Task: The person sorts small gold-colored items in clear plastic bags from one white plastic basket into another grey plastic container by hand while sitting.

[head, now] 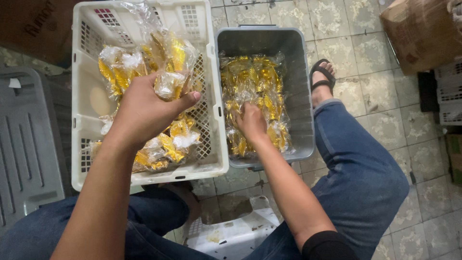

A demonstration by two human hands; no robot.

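My left hand (144, 103) grips a clear bag of gold-wrapped sweets (168, 62) over the white crate (79, 115). My right hand (251, 123) presses, fingers curled, into packets (255, 82) in the grey bin (301, 96). Slippery plastic could slide loose, I judge.

There is one view only, from a camera on the seated person's head, looking steeply down and close over the lap. It takes in a white slotted plastic crate (82, 144), a grey plastic tub (301, 96) beside it and the mottled tiled floor (346, 33) beyond.
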